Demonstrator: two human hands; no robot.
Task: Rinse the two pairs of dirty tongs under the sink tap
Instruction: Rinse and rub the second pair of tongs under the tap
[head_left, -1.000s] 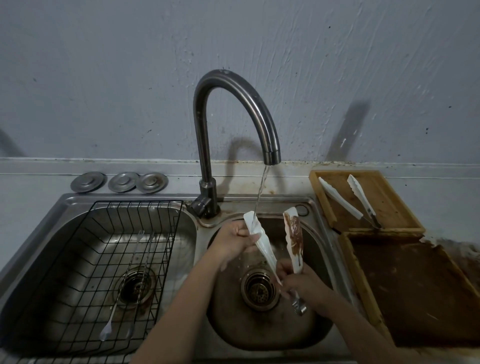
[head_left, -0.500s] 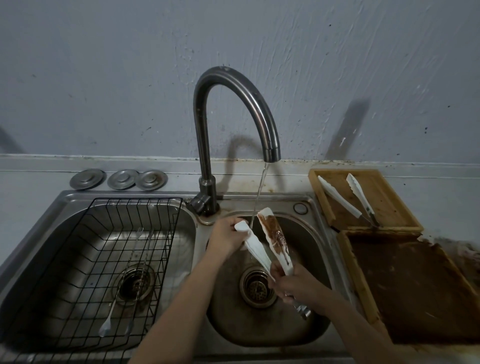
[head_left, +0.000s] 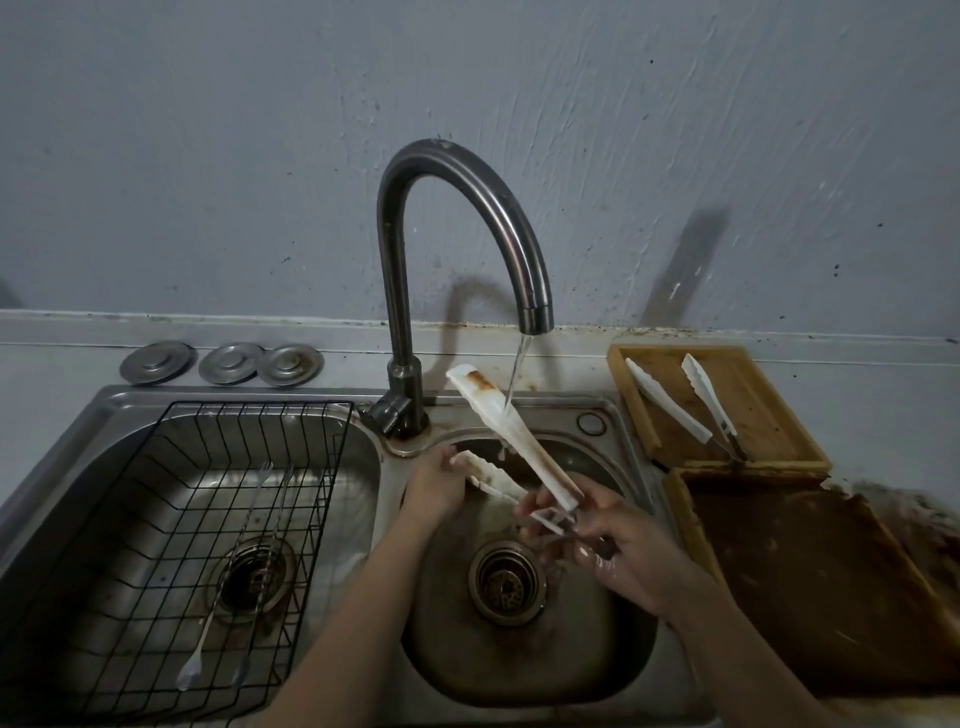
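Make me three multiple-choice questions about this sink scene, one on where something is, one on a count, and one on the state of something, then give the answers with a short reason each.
1. Where does the second pair of tongs lie?
A. In the wire basket
B. On the small wooden tray right of the sink
C. In the round basin

2. How many round metal lids sit on the counter behind the left basin?
A. One
B. Three
C. Five

3. What is the state of the tap?
A. Running, with water falling on the held tongs
B. Off and dry
C. Removed from the sink

Answers:
1 B, the white tongs rest on the small wooden tray beside the sink.
2 B, three discs stand in a row.
3 A, a stream drops from the spout onto the upper arm of the held tongs, which the right hand grips and the left hand touches.
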